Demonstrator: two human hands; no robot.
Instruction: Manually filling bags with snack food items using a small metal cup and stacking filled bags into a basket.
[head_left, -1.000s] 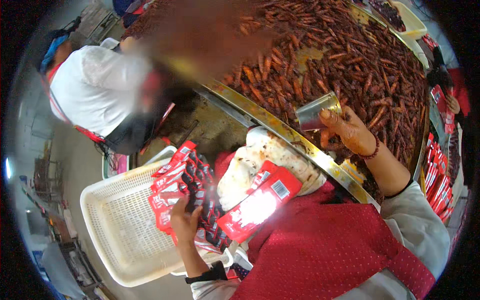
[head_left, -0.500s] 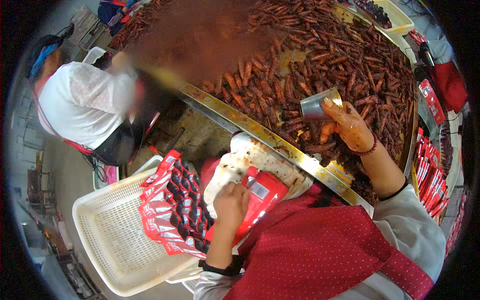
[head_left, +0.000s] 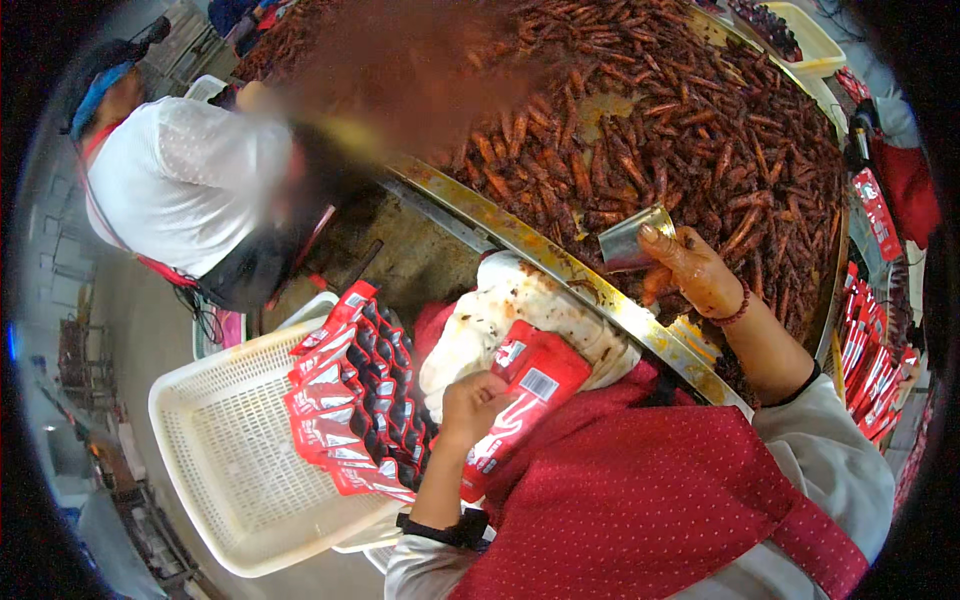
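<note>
My right hand [head_left: 697, 274] grips a short, shiny metal cylinder [head_left: 632, 242], like a cup or tube, over a wide heap of dark red, sauce-coated, finger-length food pieces [head_left: 760, 200]. Whether the cylinder has a bottom is not visible. Orange sauce stains those fingers. Lower down, my left hand [head_left: 470, 408] is closed at the left edge of a flat red pouch [head_left: 540, 390] with a white label. That pouch lies by my red dotted apron, partly over a stained white cloth [head_left: 500, 300] at the pan's rim [head_left: 560, 280].
On the left is a cream perforated basket [head_left: 240, 470] with a row of filled red pouches [head_left: 335, 400] standing along its right side. A co-worker in white [head_left: 190, 190] leans over the pan at upper left. More red packets [head_left: 872, 350] stack at the right.
My left fingers have shifted from a fist beside the pouch to its edge, and more of the pouch shows. The metal cylinder stays over the food, slightly lower.
</note>
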